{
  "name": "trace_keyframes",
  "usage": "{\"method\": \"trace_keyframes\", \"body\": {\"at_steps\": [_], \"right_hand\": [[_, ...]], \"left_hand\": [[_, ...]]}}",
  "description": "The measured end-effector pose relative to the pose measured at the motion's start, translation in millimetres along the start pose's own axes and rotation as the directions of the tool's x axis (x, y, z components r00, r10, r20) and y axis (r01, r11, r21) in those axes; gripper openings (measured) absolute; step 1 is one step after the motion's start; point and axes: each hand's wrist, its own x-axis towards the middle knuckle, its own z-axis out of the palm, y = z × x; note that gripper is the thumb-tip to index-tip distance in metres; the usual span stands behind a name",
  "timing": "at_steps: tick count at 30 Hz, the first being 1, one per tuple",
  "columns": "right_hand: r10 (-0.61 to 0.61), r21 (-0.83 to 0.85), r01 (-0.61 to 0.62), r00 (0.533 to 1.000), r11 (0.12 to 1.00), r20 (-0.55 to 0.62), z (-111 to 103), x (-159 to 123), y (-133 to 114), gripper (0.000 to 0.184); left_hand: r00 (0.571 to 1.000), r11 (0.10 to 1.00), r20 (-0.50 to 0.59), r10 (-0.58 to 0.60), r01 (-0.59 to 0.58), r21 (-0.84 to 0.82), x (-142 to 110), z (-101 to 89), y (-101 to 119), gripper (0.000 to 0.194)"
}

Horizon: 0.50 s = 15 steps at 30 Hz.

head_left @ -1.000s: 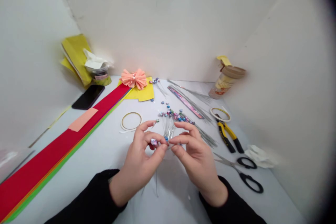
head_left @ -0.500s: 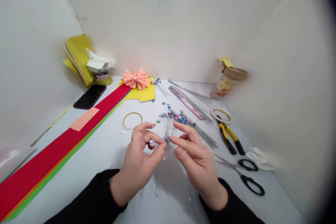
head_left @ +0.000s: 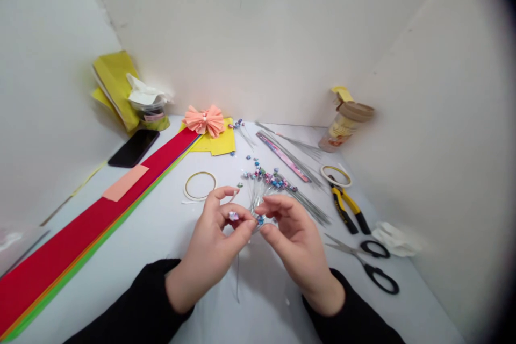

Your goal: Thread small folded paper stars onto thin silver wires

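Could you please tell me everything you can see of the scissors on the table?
The scissors have two black plastic-looking loops and slim metal-looking blades, slightly parted. They lie on the white table to the right of the right hand, tips pointing toward it. No hand holds them. The farther loop is close to a crumpled white tissue; whether they touch is unclear.

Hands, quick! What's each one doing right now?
Left hand: closed, holding a pale purple star.
Right hand: curled at a blue star; can't tell if it's gripping.
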Motion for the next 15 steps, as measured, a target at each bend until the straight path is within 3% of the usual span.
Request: {"method": "trace_keyframes", "body": {"at_steps": [10,15], "right_hand": [[0.101,0.109,-0.095,0.993,0.990,-0.057,7.7,0.4,-2.9,0.028],[0.154,0.160,-0.142,0.986,0.977,-0.066,9.8,4.0,-3.5,0.028]], "left_hand": [[0.999,0.992,0.033,-0.040,0.043,-0.117,0.9,1.8,1.3,0.043],[0.989,0.966,0.099,-0.113,0.133,-0.220,4.6,3.3,0.5,0.047]]}}
